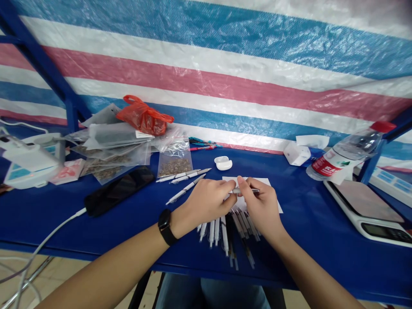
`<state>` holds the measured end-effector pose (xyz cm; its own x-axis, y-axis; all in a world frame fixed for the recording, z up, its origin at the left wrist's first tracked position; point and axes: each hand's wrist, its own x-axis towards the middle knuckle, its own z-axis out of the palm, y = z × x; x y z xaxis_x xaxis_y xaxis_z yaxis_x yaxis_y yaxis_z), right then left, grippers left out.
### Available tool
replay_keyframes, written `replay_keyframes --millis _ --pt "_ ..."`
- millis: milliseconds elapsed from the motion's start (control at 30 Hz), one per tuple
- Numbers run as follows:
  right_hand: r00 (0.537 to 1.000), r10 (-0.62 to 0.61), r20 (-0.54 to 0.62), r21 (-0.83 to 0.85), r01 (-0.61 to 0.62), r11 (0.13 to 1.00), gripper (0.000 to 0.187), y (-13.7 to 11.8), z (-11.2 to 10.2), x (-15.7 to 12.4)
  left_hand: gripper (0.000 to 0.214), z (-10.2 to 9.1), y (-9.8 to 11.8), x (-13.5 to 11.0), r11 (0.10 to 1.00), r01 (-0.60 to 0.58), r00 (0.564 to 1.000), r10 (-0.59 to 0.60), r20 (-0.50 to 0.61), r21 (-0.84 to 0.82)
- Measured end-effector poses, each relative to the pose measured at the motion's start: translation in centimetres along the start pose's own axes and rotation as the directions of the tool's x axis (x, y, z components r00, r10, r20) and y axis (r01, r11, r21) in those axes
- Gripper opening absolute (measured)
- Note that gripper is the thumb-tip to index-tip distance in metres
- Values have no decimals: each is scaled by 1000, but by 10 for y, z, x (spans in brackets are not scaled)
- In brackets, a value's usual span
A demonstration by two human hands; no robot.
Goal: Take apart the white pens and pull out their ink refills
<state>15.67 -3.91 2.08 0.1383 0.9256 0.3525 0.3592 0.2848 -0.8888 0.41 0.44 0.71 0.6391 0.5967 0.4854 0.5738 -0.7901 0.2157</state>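
- Right hand (261, 210) narrowly pinches a silver pen barrel (246, 190) between thumb and fingers, above a white paper sheet (273, 201).
- Left hand (206, 201), a black smartwatch (165, 226) on its wrist, has its fingertips (225, 185) closed up at the barrel's end; whether they grip it cannot be told.
- White pens (222, 234) lie heaped on the blue table (322, 257), just below both hands.
- Three more white pens (185, 185) lie left of the hands, near a black phone (119, 191).
- Farther off sit a white earbud case (223, 163), a clear bag of brown granules (175, 166) and, to the right, a digital scale (367, 210).
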Motion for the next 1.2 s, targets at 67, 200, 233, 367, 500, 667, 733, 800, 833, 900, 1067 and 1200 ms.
replay_keyframes --millis 67,200,233,367,500,667,733,800,833,900,1067,1200 --pt "1000 -6 3 -6 6 1000 49 1 0 0 18 0 0 0 1000 4 1000 -4 6 -11" --pt "1000 -21 2 -17 21 1000 48 2 0 0 18 0 -1 0 1000 2 1000 -2 6 -24" --pt "1000 -25 1 -18 25 1000 48 2 0 1 18 1 -1 0 1000 1 1000 0 4 -23" --pt "1000 -27 3 -30 27 999 48 2 0 1 18 1 0 0 1000 -3 1000 3 -2 -7" --pt "1000 -22 -9 -44 22 999 51 2 0 0 18 1 0 -1 1000 -7 1000 7 -14 1" --pt "1000 -13 -5 -23 13 1000 51 0 0 0 19 2 -1 -1 1000 -13 999 12 -39 -20" --pt "1000 -16 -8 -16 16 1000 51 -1 0 0 19 3 -1 -1 999 -26 998 24 -51 -38" --pt "1000 -15 -11 -14 15 1000 51 0 1 0 20 3 -2 -1 998 -37 998 34 -61 -51" --pt "1000 -14 -12 -16 14 1000 51 0 1 0 20 3 -2 0 998 -40 997 37 -65 -55" --pt "1000 -10 -17 -21 9 1000 51 1 1 0 21 3 -2 0 997 -43 997 38 -74 -62" --pt "1000 -8 -12 -22 8 1000 51 1 1 0 22 3 -1 -1 996 -46 995 38 -96 -82" --pt "1000 2 -2 -2 -2 1000 51 1 1 0 22 2 0 -1 995 -47 994 38 -102 -87"
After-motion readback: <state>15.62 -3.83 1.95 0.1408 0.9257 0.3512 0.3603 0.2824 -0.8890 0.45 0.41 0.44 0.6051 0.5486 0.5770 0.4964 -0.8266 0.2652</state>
